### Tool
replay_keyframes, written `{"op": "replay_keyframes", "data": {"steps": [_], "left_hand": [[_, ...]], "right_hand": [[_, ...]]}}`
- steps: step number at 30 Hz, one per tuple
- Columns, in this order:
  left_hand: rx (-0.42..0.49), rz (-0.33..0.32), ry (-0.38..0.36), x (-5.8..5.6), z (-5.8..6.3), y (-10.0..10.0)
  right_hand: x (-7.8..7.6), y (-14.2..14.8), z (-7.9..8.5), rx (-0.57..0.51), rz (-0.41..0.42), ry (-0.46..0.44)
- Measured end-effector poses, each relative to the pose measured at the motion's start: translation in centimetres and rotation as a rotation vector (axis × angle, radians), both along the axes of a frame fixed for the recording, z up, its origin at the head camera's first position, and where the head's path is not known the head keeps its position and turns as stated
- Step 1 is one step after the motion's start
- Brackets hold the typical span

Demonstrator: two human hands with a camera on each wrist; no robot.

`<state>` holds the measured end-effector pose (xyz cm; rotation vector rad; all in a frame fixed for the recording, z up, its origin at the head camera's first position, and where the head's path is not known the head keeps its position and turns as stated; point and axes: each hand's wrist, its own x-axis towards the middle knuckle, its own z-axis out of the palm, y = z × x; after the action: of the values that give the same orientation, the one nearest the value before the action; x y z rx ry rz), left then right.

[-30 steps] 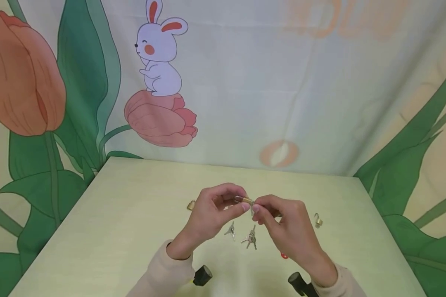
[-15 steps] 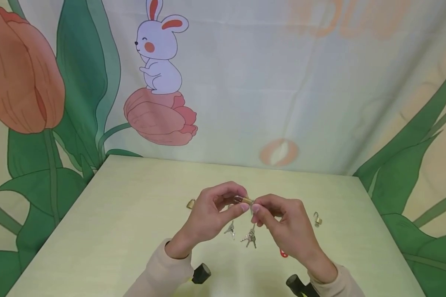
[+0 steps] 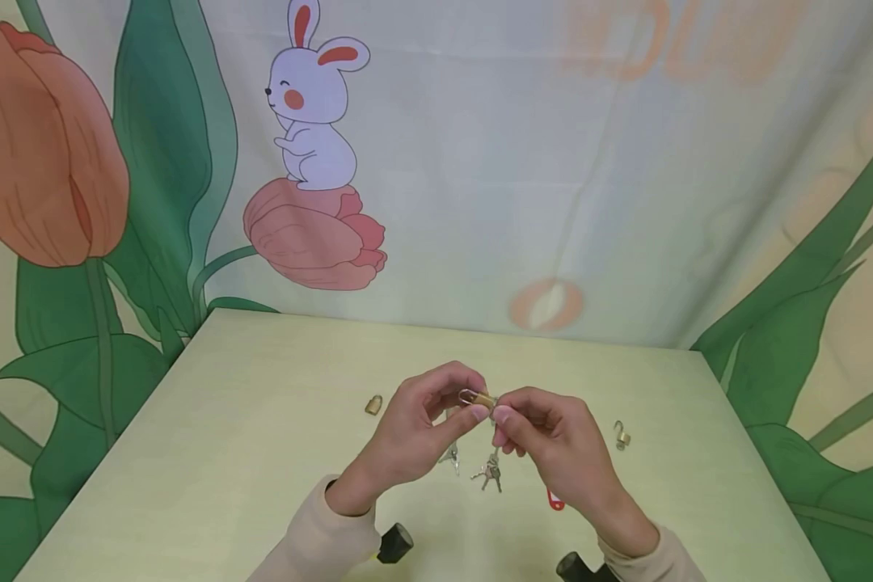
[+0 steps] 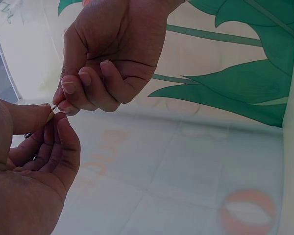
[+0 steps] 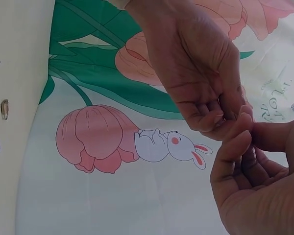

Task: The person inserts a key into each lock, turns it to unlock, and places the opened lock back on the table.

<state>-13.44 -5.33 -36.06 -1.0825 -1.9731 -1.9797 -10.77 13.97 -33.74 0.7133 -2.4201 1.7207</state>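
Above the table, my left hand (image 3: 425,428) pinches a small brass padlock (image 3: 484,400) between thumb and fingers, its shackle pointing left. My right hand (image 3: 560,449) pinches something thin at the padlock's right end, probably a key; the fingertips mostly hide it. Below the hands is a bunch of silver keys (image 3: 491,473); I cannot tell whether it hangs or lies on the table. More keys (image 3: 451,459) show just left of it. In the left wrist view a thin dark piece spans between both hands' fingertips. The right wrist view hides the padlock behind fingers.
On the pale table (image 3: 262,388), one brass padlock (image 3: 373,405) lies left of the hands, and another padlock (image 3: 622,437) with its shackle swung out lies to the right. A red tag (image 3: 556,499) shows beside the right wrist. A printed curtain (image 3: 466,162) stands behind.
The padlock in my left hand has turned slightly, showing more of its brass face and shackle. Both hands stay close together, with the left table padlock now fully uncovered.
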Motion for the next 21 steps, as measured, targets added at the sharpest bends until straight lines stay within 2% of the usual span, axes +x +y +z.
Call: {"op": "replay_keyframes", "data": {"steps": [12, 17, 19, 21], "left_hand": [[0.0, 0.003, 0.069, -0.12, -0.25, 0.23], [-0.001, 0.011, 0.099, -0.12, -0.3, 0.25], [0.005, 0.02, 0.11, -0.15, -0.32, 0.26], [0.018, 0.033, 0.118, -0.17, -0.38, 0.29]], "right_hand": [[0.01, 0.07, -0.05, -0.101, 0.058, -0.067], [0.14, 0.0, -0.11, -0.121, 0.055, -0.09], [0.21, -0.12, -0.22, -0.117, 0.034, -0.072], [0.28, -0.29, -0.41, -0.101, 0.006, -0.015]]}}
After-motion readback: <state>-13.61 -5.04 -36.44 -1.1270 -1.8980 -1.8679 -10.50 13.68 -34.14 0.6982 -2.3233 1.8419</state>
